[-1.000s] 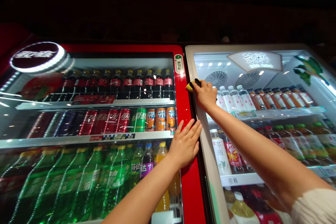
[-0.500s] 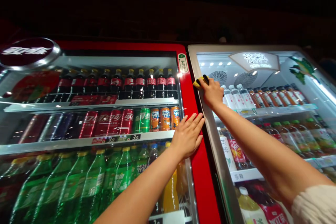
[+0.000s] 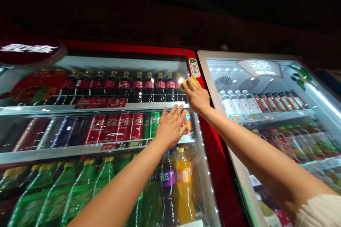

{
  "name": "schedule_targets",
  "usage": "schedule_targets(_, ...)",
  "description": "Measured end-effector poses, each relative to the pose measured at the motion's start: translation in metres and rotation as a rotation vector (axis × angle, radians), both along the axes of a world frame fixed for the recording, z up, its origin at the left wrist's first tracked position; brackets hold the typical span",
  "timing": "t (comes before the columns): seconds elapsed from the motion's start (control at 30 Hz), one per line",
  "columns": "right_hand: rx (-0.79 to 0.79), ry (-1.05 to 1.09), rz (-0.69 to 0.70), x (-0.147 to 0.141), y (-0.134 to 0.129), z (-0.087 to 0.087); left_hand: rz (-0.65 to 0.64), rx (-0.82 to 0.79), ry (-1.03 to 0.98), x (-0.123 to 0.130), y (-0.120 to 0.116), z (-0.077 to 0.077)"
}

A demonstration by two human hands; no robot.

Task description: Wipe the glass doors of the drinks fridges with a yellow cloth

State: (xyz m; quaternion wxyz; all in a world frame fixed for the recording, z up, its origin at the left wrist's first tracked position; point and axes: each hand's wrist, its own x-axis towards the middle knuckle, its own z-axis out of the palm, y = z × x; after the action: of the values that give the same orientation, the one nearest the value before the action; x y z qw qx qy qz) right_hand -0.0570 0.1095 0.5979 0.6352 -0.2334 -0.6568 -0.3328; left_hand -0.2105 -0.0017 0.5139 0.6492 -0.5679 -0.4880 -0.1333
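My right hand presses a yellow cleaning cloth against the upper right of the red fridge's glass door. Its fingers bend over the cloth and hide part of it. Below and to the left, my left hand lies flat on the same glass with its fingers spread, holding nothing. Through the glass, cola bottles stand behind the cloth. Cans, among them a green can, show beside my left hand.
To the right stands a pale-framed drinks fridge with several bottles on its shelves. A round lit sign juts out at the upper left. Large green bottles fill the lower shelf of the red fridge. Above both fridges it is dark.
My right hand has moved left with the cloth, from the pale fridge's frame onto the red fridge's glass. My left hand has shifted left, off the red frame. The view has moved slightly.
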Motion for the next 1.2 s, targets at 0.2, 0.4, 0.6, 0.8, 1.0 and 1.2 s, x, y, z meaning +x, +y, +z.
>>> schedule_targets(0.2,0.023,0.024,-0.04,-0.004,0.013,0.024,-0.022,-0.009,0.043,-0.025,-0.013,-0.007)
schedule_targets(0.4,-0.051,0.044,-0.072,-0.038,-0.019,0.037,0.005,0.005,0.02,-0.037,-0.023,-0.007)
schedule_targets(0.6,0.103,-0.06,-0.05,-0.014,0.007,0.003,0.06,0.026,-0.033,-0.055,-0.041,0.001)
schedule_targets(0.8,-0.001,0.144,-0.018,-0.045,-0.006,0.039,0.068,0.037,-0.055,-0.062,-0.047,0.007)
schedule_targets(1.0,0.248,-0.157,-0.064,-0.032,-0.003,0.009,0.053,0.055,-0.051,-0.082,-0.059,0.003)
schedule_targets(1.2,-0.023,0.245,0.022,-0.002,0.024,0.041,0.066,0.05,-0.031,-0.104,-0.078,0.012)
